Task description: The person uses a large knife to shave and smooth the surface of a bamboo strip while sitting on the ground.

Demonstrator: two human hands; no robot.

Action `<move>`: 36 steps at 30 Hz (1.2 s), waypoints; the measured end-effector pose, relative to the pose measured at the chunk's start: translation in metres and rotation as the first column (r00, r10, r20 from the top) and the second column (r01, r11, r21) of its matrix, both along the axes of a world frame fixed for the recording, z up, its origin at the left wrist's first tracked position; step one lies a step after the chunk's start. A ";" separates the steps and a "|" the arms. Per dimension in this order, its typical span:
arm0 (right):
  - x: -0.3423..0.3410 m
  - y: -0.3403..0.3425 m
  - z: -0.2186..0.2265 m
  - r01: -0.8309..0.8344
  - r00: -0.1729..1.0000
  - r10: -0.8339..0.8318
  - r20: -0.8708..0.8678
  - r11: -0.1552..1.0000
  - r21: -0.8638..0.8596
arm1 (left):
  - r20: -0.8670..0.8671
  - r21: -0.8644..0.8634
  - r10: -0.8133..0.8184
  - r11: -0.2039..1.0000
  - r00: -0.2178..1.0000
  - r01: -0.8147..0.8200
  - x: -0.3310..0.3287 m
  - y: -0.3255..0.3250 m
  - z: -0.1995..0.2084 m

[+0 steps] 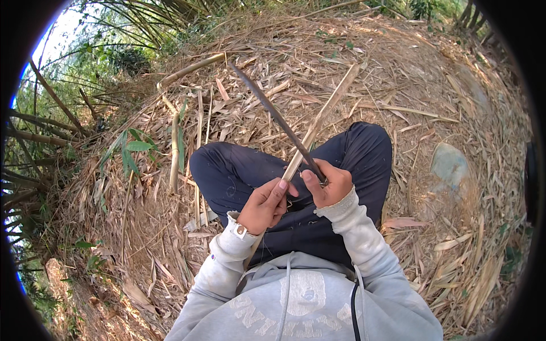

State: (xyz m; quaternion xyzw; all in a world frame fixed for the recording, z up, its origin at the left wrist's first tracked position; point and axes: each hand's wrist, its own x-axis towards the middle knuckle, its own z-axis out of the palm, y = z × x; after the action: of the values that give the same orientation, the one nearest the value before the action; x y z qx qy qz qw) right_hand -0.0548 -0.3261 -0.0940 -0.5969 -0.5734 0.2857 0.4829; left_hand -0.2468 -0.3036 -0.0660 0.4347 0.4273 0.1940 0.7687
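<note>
Seated cross-legged on dry leaf litter point(398, 102), the person's left hand point(264, 204) clamps a pale bamboo strip point(324, 111) running up past it, steadying it while the right hand point(330, 183), just beside, grips a dark blade point(273, 111) laid against it.

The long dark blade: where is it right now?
In the head view, the long dark blade is gripped in the right hand, slanting up and left across the pale bamboo strip held by the left hand, above the lap.

Bamboo strip point(324, 113) and blade point(273, 111) crossed above the knees point(227, 165), stone point(449, 165) to the right.
</note>
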 end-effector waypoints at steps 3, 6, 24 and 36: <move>0.013 -0.011 -0.014 -0.115 0.947 0.075 0.311 0.987 0.113 | -0.006 -0.133 0.024 0.991 1.000 -0.025 0.003 -0.001 0.003; 0.012 -0.017 -0.011 -0.174 0.888 0.144 0.436 0.984 0.030 | -0.001 -0.221 0.023 0.975 1.000 -0.022 -0.004 -0.001 0.001; 0.042 0.016 0.018 -0.263 0.689 0.042 0.723 0.945 0.196 | -0.104 0.118 0.051 0.992 0.993 -0.039 0.017 -0.016 0.004; 0.047 0.021 0.017 -0.256 0.657 0.057 0.752 0.955 0.151 | -0.085 -0.076 0.100 0.991 0.991 -0.106 0.012 -0.026 0.013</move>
State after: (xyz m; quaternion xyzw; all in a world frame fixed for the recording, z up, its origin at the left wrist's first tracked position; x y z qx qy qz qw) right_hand -0.0078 -0.3053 -0.0771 -0.5449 -0.7996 -0.0125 0.2519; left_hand -0.2349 -0.3300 -0.0533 0.3884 0.4874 0.1985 0.7564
